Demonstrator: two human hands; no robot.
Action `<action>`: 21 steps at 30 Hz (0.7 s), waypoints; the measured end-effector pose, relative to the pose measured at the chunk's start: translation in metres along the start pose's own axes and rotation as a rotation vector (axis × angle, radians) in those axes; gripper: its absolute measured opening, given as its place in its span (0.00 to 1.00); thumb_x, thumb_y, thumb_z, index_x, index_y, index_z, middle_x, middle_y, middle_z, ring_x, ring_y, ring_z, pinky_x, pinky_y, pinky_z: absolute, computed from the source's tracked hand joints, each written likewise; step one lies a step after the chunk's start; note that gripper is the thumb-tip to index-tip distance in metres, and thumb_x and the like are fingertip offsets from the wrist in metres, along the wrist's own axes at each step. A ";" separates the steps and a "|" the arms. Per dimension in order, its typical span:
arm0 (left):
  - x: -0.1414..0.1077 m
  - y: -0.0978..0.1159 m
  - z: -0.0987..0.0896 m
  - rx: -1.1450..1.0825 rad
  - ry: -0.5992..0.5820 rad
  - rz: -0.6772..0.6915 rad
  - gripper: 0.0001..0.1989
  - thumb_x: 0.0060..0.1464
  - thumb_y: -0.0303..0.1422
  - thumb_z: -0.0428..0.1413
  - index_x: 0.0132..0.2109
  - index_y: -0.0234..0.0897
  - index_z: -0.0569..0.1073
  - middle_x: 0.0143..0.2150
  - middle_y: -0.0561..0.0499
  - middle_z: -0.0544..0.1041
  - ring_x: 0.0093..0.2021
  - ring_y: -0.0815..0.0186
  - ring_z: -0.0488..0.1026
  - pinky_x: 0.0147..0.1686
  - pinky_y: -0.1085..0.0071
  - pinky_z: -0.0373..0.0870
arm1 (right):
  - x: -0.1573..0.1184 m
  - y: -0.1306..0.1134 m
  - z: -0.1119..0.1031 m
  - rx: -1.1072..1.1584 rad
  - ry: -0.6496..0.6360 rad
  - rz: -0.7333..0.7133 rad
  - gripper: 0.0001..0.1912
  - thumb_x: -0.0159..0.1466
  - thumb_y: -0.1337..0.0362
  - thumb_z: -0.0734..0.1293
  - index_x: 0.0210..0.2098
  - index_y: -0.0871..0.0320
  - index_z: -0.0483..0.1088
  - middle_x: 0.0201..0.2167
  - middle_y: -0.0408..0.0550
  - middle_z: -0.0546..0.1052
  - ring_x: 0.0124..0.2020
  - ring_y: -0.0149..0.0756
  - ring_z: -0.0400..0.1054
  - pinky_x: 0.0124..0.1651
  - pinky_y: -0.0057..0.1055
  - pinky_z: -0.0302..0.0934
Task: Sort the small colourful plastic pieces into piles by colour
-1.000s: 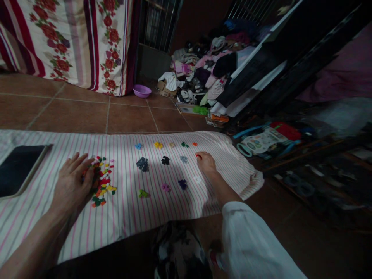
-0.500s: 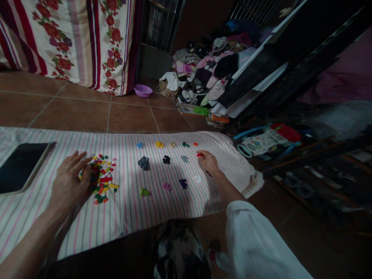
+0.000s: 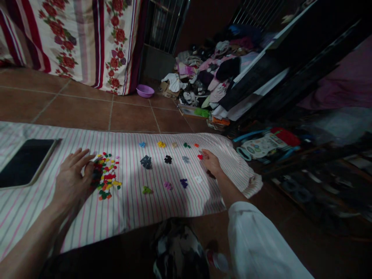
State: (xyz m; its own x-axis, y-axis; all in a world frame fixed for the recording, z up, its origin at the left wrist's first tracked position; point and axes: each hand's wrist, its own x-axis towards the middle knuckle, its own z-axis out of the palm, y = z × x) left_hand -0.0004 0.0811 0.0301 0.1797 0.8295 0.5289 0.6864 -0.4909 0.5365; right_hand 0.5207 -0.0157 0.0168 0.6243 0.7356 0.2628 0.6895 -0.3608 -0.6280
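Observation:
Small coloured plastic pieces, like tiny building bricks, lie on a striped cloth (image 3: pixel 128 209). My left hand (image 3: pixel 72 172) rests at the left edge of a mixed heap (image 3: pixel 109 176), fingers apart, with the thumb over some of its pieces. Over to the right, my right hand (image 3: pixel 212 162) has its fingertips just beside a few red pieces (image 3: pixel 200 157) on the cloth; its fingers look loosened from them. Single-colour groups sit between the hands, among them dark grey (image 3: pixel 146 162), black (image 3: pixel 167 159), light grey (image 3: pixel 185 159), yellow (image 3: pixel 161 144) and lime green (image 3: pixel 147 190).
A phone (image 3: pixel 27 161) lies at the cloth's left end. Beyond the cloth, a purple basin (image 3: pixel 145 91) stands on the tiled floor by a floral curtain (image 3: pixel 87 42). Clothes (image 3: pixel 215 69) are heaped at the back, and a dark rack (image 3: pixel 325 162) stands at the right.
The red piece that was between my right fingertips now lies on the cloth with other red, and that hand has drawn slightly right. My left hand stays by the mixed heap. The view has shifted slightly.

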 end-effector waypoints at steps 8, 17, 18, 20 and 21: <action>-0.003 -0.018 0.002 0.119 0.029 -0.032 0.15 0.59 0.38 0.45 0.44 0.40 0.74 0.53 0.46 0.75 0.64 0.50 0.63 0.61 0.43 0.62 | -0.007 -0.025 -0.004 -0.063 0.070 -0.057 0.16 0.58 0.64 0.60 0.41 0.58 0.75 0.39 0.52 0.78 0.42 0.41 0.73 0.52 0.40 0.64; -0.008 -0.029 -0.004 0.143 -0.045 0.000 0.20 0.61 0.38 0.41 0.44 0.35 0.75 0.50 0.41 0.77 0.60 0.54 0.67 0.65 0.48 0.58 | -0.061 -0.120 0.041 0.068 -0.154 -0.387 0.13 0.61 0.62 0.62 0.40 0.56 0.76 0.39 0.50 0.78 0.42 0.39 0.72 0.47 0.36 0.67; -0.010 -0.030 -0.004 0.138 -0.048 0.016 0.20 0.61 0.38 0.41 0.45 0.35 0.75 0.49 0.41 0.77 0.59 0.54 0.68 0.64 0.48 0.58 | -0.071 -0.133 0.047 0.073 -0.193 -0.433 0.12 0.62 0.63 0.62 0.40 0.56 0.76 0.39 0.50 0.78 0.42 0.38 0.72 0.46 0.35 0.67; -0.013 -0.032 -0.005 0.128 -0.033 0.027 0.20 0.61 0.38 0.41 0.46 0.35 0.74 0.49 0.41 0.77 0.59 0.54 0.68 0.64 0.46 0.58 | -0.090 -0.156 0.058 0.091 -0.284 -0.530 0.12 0.63 0.65 0.62 0.41 0.55 0.76 0.38 0.49 0.77 0.41 0.37 0.72 0.45 0.33 0.66; -0.015 -0.033 -0.005 0.125 -0.024 0.026 0.20 0.61 0.37 0.41 0.47 0.35 0.74 0.50 0.41 0.77 0.60 0.54 0.68 0.64 0.45 0.59 | -0.100 -0.167 0.064 0.105 -0.332 -0.581 0.12 0.63 0.66 0.61 0.42 0.54 0.75 0.38 0.48 0.77 0.41 0.36 0.72 0.45 0.33 0.66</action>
State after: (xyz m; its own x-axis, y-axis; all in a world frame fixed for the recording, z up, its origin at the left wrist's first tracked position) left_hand -0.0293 0.0830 0.0078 0.2144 0.8234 0.5254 0.7633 -0.4769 0.4359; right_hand 0.3197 0.0079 0.0487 0.0059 0.9364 0.3509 0.8291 0.1916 -0.5253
